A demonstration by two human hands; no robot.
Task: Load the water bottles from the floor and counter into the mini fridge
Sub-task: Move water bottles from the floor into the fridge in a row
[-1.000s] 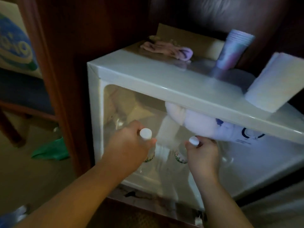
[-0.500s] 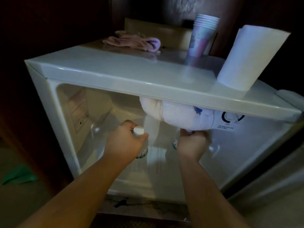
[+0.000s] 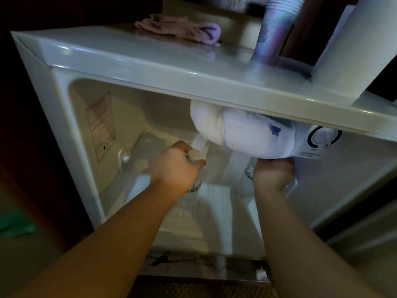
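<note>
The white mini fridge point(image 3: 137, 67) stands open in front of me, and both my arms reach into it. My left hand point(image 3: 175, 166) grips a clear water bottle point(image 3: 194, 154) near its white cap, upright over the fridge floor. My right hand point(image 3: 272, 172) holds a second water bottle point(image 3: 248, 172) just under the frosted freezer box point(image 3: 236, 134); its cap is hidden by the ice. Another bottle point(image 3: 148, 145) lies or stands dimly at the back left of the compartment.
On the fridge top sit a pink cloth point(image 3: 182, 30), a stack of paper cups point(image 3: 272, 33) and a paper towel roll point(image 3: 354, 48). A temperature dial point(image 3: 323, 136) is at the upper right inside. Something green point(image 3: 15, 226) lies on the floor at left.
Both hands have pushed their bottles deeper into the fridge. The right bottle's cap has gone out of sight under the freezer box. My head has come closer and lower.
</note>
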